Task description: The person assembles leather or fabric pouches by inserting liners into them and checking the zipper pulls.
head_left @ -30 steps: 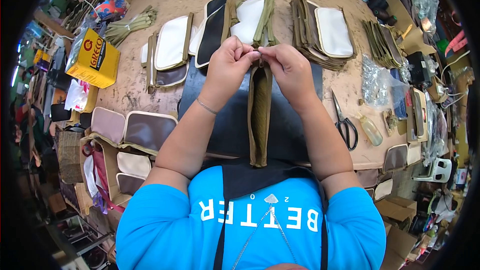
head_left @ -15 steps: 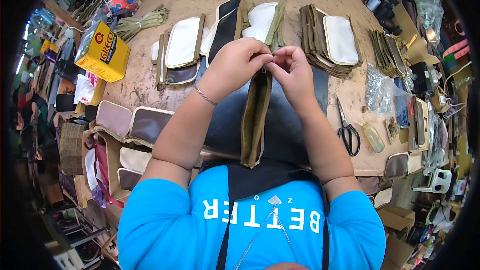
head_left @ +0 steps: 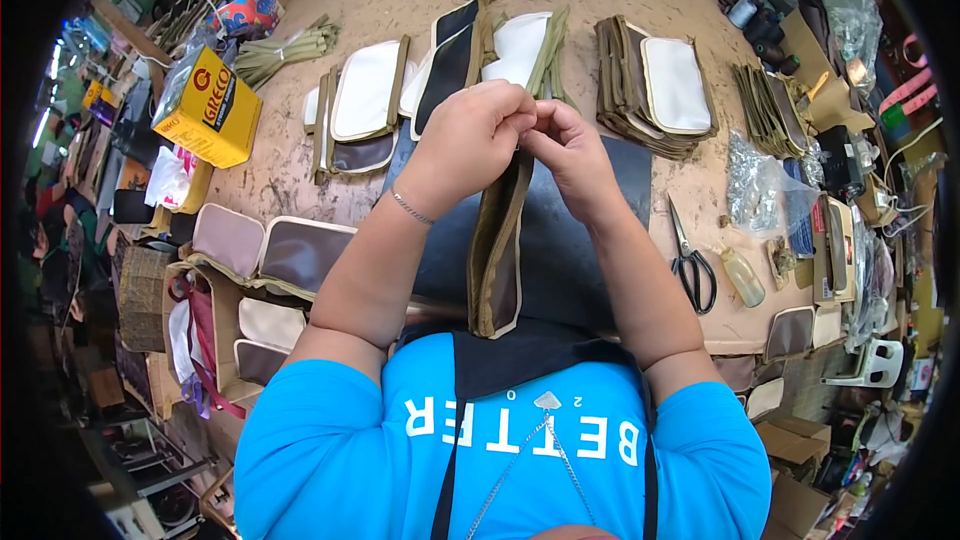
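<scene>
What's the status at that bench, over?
Left hand and right hand both pinching top end of brown pouch. Pouch hangs over black mat. Scissors off right, nothing obstructing.

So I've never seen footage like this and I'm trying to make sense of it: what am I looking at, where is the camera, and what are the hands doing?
The camera sits on the person's head and looks down, so the round, bent edges come from its wide lens. No machine here: the left hand and right hand meet at the top end of a long brown pouch, and both pinch it there. It hangs over a dark mat on the worktable. Around it lie stacks of similar pouches, scissors, a small bottle and a yellow box.
</scene>
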`<state>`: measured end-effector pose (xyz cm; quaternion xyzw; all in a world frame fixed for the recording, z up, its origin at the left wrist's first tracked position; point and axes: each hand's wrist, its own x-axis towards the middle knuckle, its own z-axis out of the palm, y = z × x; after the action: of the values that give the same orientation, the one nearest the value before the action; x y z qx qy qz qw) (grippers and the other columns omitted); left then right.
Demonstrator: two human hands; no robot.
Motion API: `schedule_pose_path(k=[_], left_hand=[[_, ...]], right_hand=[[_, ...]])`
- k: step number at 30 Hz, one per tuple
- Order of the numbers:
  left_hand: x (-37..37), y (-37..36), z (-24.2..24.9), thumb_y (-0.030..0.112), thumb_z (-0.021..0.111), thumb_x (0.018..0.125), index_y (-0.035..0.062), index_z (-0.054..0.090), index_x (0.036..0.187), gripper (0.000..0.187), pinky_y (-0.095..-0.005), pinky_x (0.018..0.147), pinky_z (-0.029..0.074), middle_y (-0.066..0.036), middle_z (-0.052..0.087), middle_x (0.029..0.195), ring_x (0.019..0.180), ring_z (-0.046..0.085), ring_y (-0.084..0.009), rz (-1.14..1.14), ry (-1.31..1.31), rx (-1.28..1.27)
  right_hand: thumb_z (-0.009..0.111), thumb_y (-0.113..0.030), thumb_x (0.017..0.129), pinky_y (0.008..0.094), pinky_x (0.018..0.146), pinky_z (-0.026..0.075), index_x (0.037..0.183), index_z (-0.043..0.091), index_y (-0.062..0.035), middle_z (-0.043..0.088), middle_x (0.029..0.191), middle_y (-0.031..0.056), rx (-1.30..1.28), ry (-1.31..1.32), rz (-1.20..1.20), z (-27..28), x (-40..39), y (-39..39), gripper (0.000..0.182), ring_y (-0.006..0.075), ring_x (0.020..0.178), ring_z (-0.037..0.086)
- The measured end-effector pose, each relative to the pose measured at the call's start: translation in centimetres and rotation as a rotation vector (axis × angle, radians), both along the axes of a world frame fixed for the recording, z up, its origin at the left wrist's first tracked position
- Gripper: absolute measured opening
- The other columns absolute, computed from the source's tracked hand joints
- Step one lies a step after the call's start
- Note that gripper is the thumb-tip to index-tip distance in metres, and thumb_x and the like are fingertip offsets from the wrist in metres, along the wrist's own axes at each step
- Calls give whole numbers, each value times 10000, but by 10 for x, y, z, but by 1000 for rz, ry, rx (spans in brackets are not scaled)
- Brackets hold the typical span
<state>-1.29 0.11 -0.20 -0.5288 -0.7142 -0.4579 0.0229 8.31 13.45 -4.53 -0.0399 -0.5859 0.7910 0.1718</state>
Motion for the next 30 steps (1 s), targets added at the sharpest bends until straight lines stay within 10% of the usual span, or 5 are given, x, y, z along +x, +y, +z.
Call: schedule_pose_path(k=[13, 30], left_hand=[[21, 9, -3, -30, 606, 872, -10, 615, 889, 28, -303, 700, 471, -98, 591, 805, 747, 581, -202, 83, -186, 122], [51, 47, 3, 35, 610, 855, 28, 610, 852, 7, -432, 707, 477, -133, 620, 813, 801, 611, -357, 76, 243, 54]], right_hand=[[655, -59, 863, 211, 689, 422, 1001, 635, -54, 606, 874, -38, -11, -81, 70, 20, 13, 5, 140, 44, 766, 509], [681, -45, 878, 204, 714, 450, 1036, 650, -43, 621, 846, -23, -108, 8, -112, -9, 42, 33, 162, 53, 763, 552]])
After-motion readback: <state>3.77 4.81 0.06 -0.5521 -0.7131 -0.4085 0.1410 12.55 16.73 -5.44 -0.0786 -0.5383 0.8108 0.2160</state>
